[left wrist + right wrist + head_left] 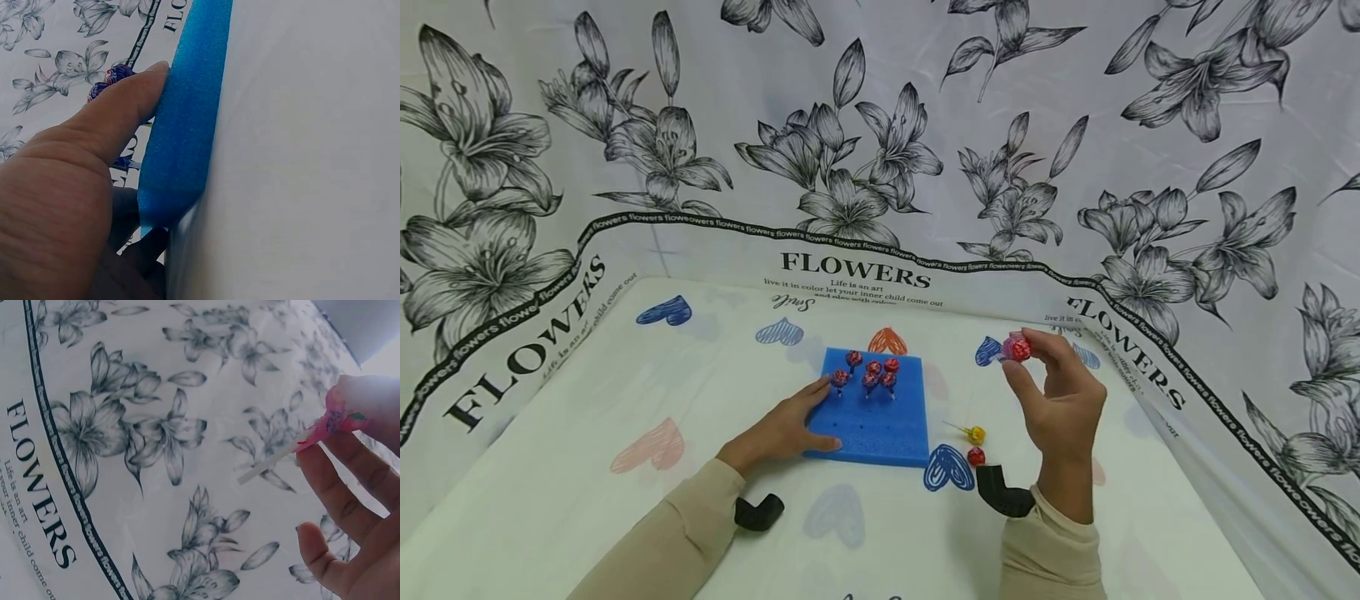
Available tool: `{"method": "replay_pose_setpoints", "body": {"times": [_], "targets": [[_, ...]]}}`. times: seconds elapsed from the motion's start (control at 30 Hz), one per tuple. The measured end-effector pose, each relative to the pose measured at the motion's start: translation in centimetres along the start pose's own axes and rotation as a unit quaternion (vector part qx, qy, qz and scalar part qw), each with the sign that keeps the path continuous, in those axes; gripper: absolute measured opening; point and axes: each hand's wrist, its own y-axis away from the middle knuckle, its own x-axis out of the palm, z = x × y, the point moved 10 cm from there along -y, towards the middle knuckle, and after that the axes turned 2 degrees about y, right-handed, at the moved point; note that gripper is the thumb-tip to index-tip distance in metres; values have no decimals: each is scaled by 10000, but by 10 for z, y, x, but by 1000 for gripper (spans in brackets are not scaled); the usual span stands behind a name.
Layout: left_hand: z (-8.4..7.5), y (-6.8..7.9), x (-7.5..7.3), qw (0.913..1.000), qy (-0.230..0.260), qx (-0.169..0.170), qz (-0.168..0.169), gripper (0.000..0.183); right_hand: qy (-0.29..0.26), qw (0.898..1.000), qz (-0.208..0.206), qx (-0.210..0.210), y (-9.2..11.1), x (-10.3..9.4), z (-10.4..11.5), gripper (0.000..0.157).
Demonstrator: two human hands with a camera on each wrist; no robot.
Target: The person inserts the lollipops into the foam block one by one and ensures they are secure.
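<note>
My left hand rests on the left side of a blue foam block, its fingers along the edge and its thumb stretched over the near corner. In the left wrist view the thumb lies against the block. Several red-wrapped lollipops stand upright in the far half of the block, and small holes show in the nearer half. Right of the block, raised above the table, my right hand pinches a pink-and-red wrapped lollipop between thumb and fingers. Its white stick points away from the fingers.
A yellow lollipop and a red one lie on the table right of the block. Black curved pieces show at both sleeves. Behind the heart-patterned tablecloth hangs a flower-printed curtain.
</note>
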Motion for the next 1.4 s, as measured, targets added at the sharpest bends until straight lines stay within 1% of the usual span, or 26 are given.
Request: {"method": "replay_pose_setpoints", "body": {"times": [0.07,0.17,0.33,0.53,0.7,0.87,0.97,1.1,1.2,1.27,1.4], "targets": [[0,0,0,10000,-10,13,-8,102,-250,9996,-60,-91,1,4,1,36],[1,-1,0,10000,-23,22,-8,102,-434,9989,-27,-188,2,12,2,41],[2,-1,1,10000,30,43,-21,102,-555,9979,91,-318,3,25,6,44],[1,0,1,10000,78,34,-3,101,-674,9967,332,-302,5,43,10,44],[1,-1,0,10000,32,29,-27,101,-678,9966,464,-103,8,62,5,44],[2,-1,0,10000,10,-14,-21,101,-689,9959,565,160,19,85,-12,43],[4,-1,2,10000,12,-59,-3,100,-752,9936,744,383,29,102,-26,42],[4,-1,2,9999,50,-133,4,100,-777,9889,1063,694,44,123,-45,36],[3,-2,2,9999,82,-147,-12,101,-736,9861,1255,803,53,134,-54,32],[3,-2,1,9999,84,-106,-29,101,-719,9848,1339,844,55,139,-56,32],[2,-2,1,10000,38,-3,-44,101,-686,9825,1442,959,54,145,-48,33]]}}
